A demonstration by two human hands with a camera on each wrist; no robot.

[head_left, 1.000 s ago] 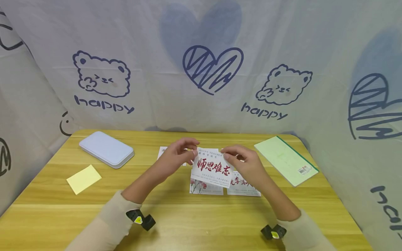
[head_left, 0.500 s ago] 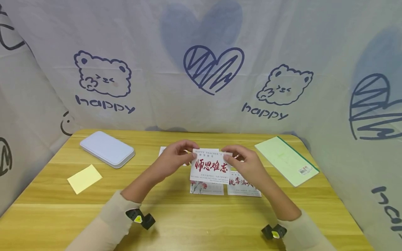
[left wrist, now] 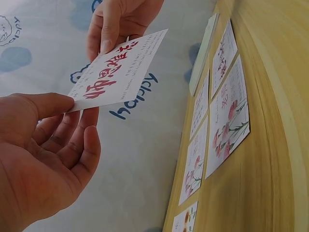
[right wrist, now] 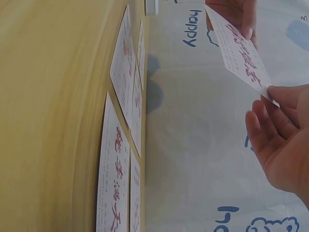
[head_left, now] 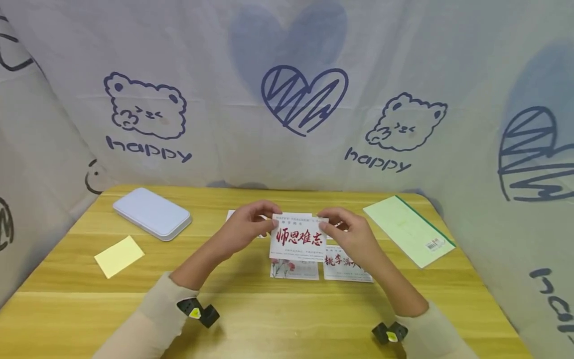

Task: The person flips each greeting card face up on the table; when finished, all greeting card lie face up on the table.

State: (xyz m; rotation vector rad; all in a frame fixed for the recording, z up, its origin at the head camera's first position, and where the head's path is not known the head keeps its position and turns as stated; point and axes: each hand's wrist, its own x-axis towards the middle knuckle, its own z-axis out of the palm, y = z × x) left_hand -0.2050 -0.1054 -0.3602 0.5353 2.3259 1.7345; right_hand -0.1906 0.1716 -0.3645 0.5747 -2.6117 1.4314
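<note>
Now both hands pinch one card (head_left: pixel 298 238) by its upper corners, left hand (head_left: pixel 248 227) and right hand (head_left: pixel 350 234), fingers clamped on it above the bench (head_left: pixel 269 309). Holding it level seems wise. More cards (head_left: pixel 345 264) lie beneath; a tin (head_left: pixel 151 213), yellow note (head_left: pixel 118 256) and green pad (head_left: pixel 408 229) sit well apart.

A card (head_left: pixel 298 238) is held above the table's (head_left: pixel 269 319) centre, the left hand (head_left: pixel 248 229) at its nine o'clock and the right hand (head_left: pixel 350 237) at its three. More cards (head_left: pixel 345 269) lie beneath, toward six o'clock. A tin (head_left: pixel 151 213) sits at ten o'clock, a notepad (head_left: pixel 118 256) at eight, a notebook (head_left: pixel 408 229) at two.
</note>
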